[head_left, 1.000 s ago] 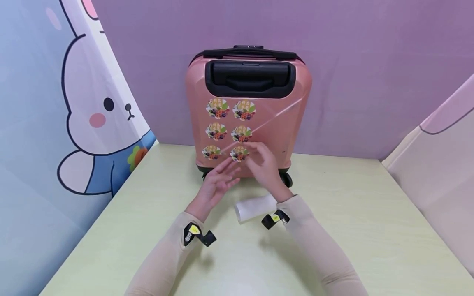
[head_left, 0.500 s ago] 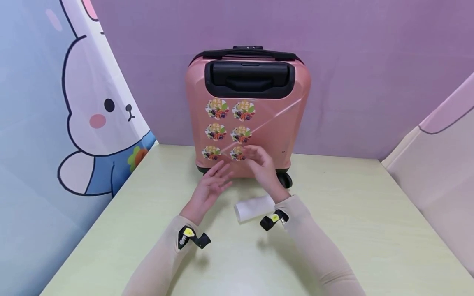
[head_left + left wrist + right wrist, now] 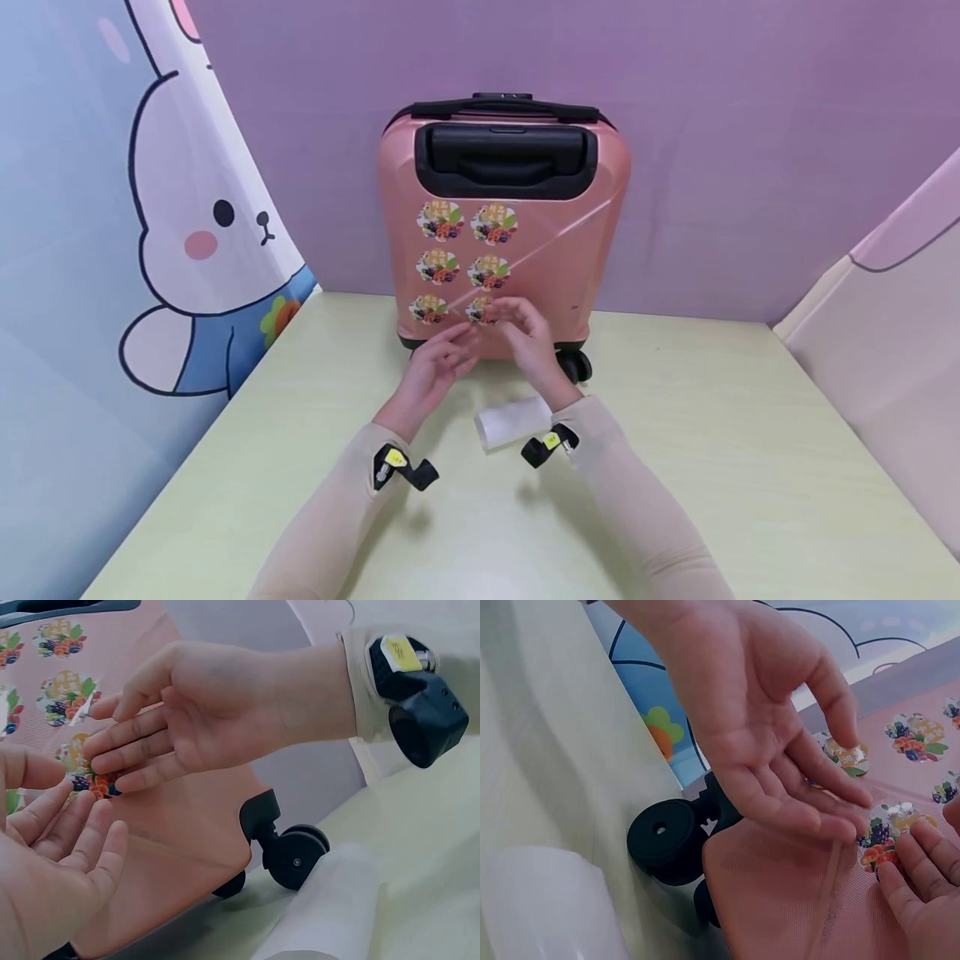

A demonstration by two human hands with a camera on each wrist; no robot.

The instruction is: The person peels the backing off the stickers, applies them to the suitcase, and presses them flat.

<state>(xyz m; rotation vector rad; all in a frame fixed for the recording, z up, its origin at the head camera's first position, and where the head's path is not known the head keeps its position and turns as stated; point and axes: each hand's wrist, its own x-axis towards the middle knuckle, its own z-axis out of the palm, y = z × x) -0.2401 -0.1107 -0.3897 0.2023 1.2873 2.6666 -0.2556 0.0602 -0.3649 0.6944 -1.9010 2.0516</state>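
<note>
A pink suitcase point(image 3: 558, 267) stands upright, with round fruit stickers in two columns on its face. At the bottom sticker point(image 3: 477, 311) of the right column is my right hand point(image 3: 528, 337), fingers extended and fingertips on or right at it. The left wrist view shows this right hand point(image 3: 199, 712) with its thumb slightly bent and that sticker point(image 3: 79, 761) partly hidden behind the fingers. My left hand point(image 3: 433, 371) is just below and left of the sticker, palm turned inward, fingers loosely bent with nothing in them. In the right wrist view the left hand point(image 3: 750, 720) overlaps the suitcase's lower part.
A rolled white sheet point(image 3: 513, 422) lies on the pale table point(image 3: 712, 433) below the hands. Black wheels point(image 3: 574, 365) show under the suitcase. A purple backdrop point(image 3: 727, 183) is behind it, and a rabbit-print panel point(image 3: 180, 250) stands at left.
My left hand first drew down and left away from the sticker, then came partly back toward it. The right hand shifted slightly down and left, staying at the bottom sticker.
</note>
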